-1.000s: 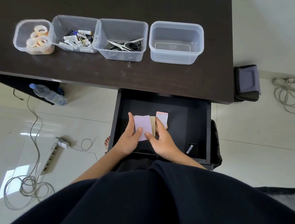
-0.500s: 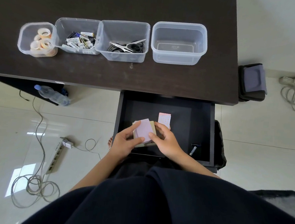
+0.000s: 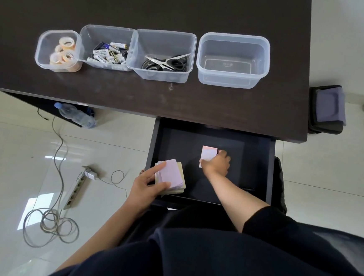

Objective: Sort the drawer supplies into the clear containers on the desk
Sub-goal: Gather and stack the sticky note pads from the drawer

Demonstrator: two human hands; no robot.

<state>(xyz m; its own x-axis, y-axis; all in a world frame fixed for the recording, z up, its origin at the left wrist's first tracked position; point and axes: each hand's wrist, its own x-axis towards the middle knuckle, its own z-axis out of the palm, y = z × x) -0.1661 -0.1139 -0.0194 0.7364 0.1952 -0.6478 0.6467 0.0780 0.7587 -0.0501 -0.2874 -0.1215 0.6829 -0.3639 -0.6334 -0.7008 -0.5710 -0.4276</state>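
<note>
Nearest us, the left hand [image 3: 149, 184] grips a stack of sticky-note pads [image 3: 171, 177] over the near left corner of the open drawer [image 3: 259, 165], thumb across the lilac top sheet and fingers curled under the yellowish pad below, so that bundle looks secure. A little farther in, the right hand [image 3: 217, 164] reaches to the last pink pad [image 3: 208, 154] lying flat on the drawer floor, fingers curled onto its right edge and near corner; whether it is lifted yet I cannot tell. My read is that this is the pickup of the final pad, and the clean way is to hook a fingertip under the edge, tip it up, then pinch it thumb over fingers rather than drag it, since loose sheets may fan or peel. Keep the left bundle level while that happens, or the top pad could slide off. Something small and dark lies by the near right wall of the drawer, too unclear to name; it may need its own trip. Farther off, on the bench [image 3: 136, 103], four clear tubs stand in a row: tape rolls [image 3: 63, 52] far left, batteries [image 3: 109, 53], scissors [image 3: 167, 61], then the empty container [image 3: 231, 76] at the right. That empty one is the likely home for the pads, straight beyond the drawer.
</note>
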